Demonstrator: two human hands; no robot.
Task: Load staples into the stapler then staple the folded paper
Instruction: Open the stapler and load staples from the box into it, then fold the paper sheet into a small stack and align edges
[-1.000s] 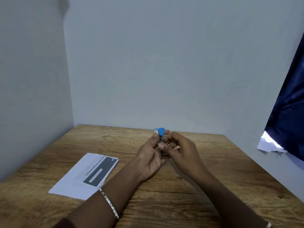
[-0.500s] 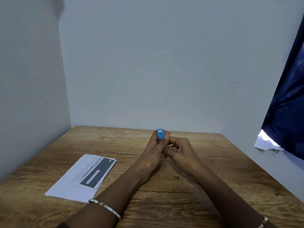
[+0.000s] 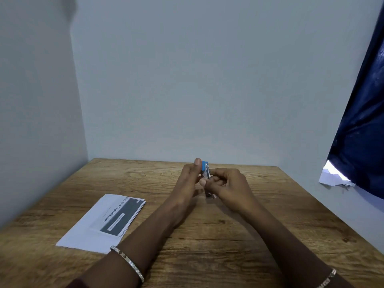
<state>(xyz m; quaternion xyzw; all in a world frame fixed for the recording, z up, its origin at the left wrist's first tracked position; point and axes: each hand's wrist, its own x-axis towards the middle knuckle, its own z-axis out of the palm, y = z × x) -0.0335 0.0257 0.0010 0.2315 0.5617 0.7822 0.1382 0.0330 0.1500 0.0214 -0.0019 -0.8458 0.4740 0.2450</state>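
A small blue stapler (image 3: pixel 205 169) with a metal body stands nearly upright above the middle of the wooden table (image 3: pixel 207 235), held between both hands. My left hand (image 3: pixel 187 183) grips its left side, fingertip at the blue top. My right hand (image 3: pixel 228 185) pinches its lower metal part from the right; whether it also holds staples is hidden. The folded paper (image 3: pixel 104 221), white with a dark printed panel, lies flat on the table to the left, untouched.
Pale walls close the table at the back and left. On the right a dark blue curtain (image 3: pixel 361 142) hangs over a bright gap with torn white paper (image 3: pixel 332 177) at its lower edge.
The stapler has turned in my hands, its metal side now showing on the right. My right fingers have shifted along its lower part. The paper has not moved.
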